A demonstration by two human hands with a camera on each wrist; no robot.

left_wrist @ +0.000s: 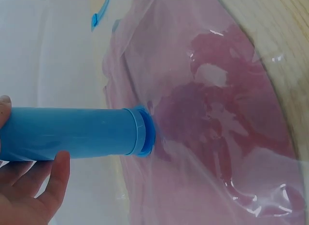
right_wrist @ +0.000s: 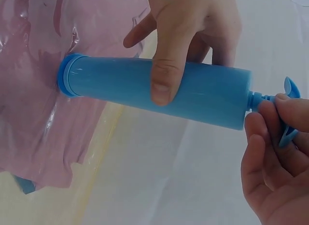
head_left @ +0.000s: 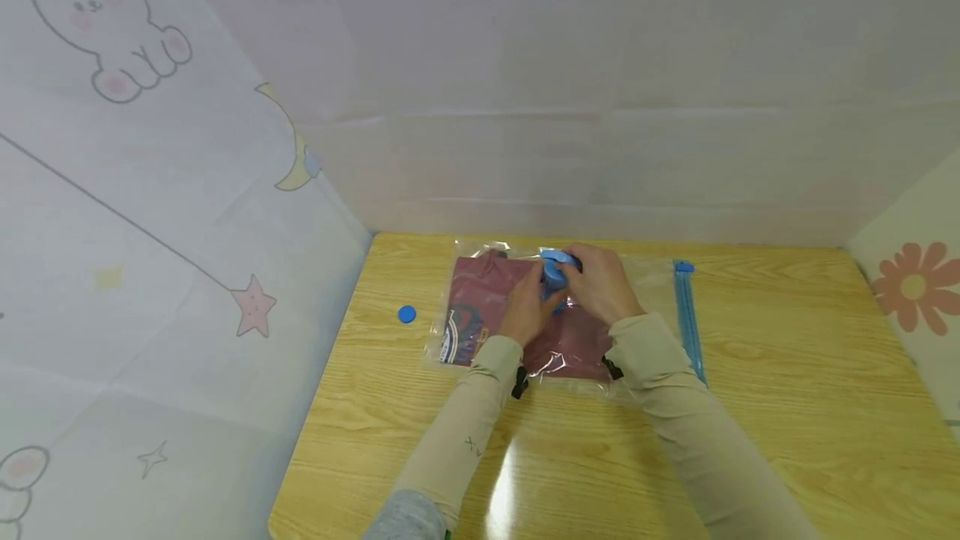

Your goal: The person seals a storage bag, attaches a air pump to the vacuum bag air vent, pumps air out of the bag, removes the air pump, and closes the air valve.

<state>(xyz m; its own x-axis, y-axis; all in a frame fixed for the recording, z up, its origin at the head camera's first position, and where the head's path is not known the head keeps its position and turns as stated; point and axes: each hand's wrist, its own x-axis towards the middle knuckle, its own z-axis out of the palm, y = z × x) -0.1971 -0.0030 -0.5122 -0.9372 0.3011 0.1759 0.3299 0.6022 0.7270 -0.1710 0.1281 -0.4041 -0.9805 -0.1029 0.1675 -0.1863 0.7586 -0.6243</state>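
A blue hand pump (head_left: 553,275) stands over a clear vacuum storage bag (head_left: 654,273) with a folded maroon garment (head_left: 486,286) inside. Its lower end meets the bag's round blue valve (left_wrist: 149,132). My left hand (right_wrist: 193,34) holds the pump barrel, thumb on one side and fingers partly hidden behind it. With my right hand (right_wrist: 277,160) I grip the winged pump handle (right_wrist: 289,87) at the top, where only a short piece of rod shows. Under the pump, the bag film is wrinkled against the garment.
A small round blue cap (head_left: 407,314) lies on the wooden table (head_left: 795,373) left of the bag. Along the bag's right edge runs a blue zip strip (head_left: 690,323) with a slider (head_left: 684,267) at its far end. Printed white wall sheets (head_left: 615,157) border the table's back and sides.
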